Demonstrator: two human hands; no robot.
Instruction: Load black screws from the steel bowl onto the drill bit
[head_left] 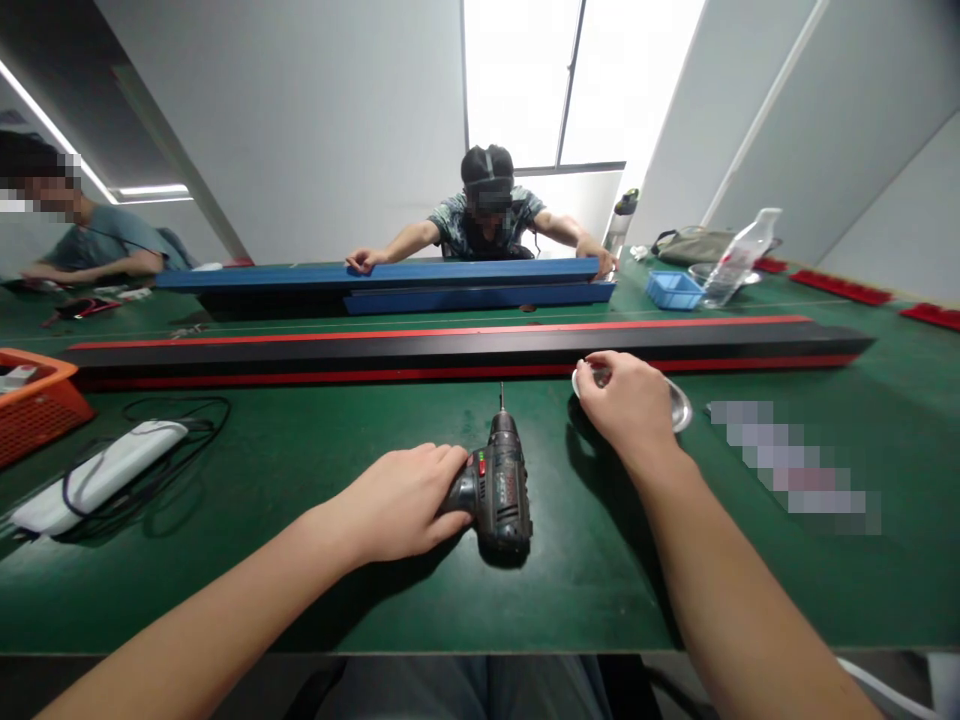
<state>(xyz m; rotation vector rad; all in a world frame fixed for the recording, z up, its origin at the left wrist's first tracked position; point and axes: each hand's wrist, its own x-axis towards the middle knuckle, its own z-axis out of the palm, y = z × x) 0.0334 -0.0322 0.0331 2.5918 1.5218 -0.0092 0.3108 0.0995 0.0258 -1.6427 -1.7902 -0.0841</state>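
Note:
My left hand (409,495) is wrapped round the handle of a black cordless drill (504,495), which lies on its side on the green table with its bit pointing away from me. To the right, my right hand (626,400) is over a shiny round dish (681,408), thumb and fingertips pinched together at its left side. Whatever is between those fingertips is too small to make out. Just beyond both hands, a long black bar with red edges (450,352) lies across the table.
Across the table (300,600), a person handles long blue bars (480,296); another person sits at far left. An orange basket (45,415) and a white power strip (105,475) with cables lie left. A blue tray (673,290) and clear bottle (742,258) stand at back right.

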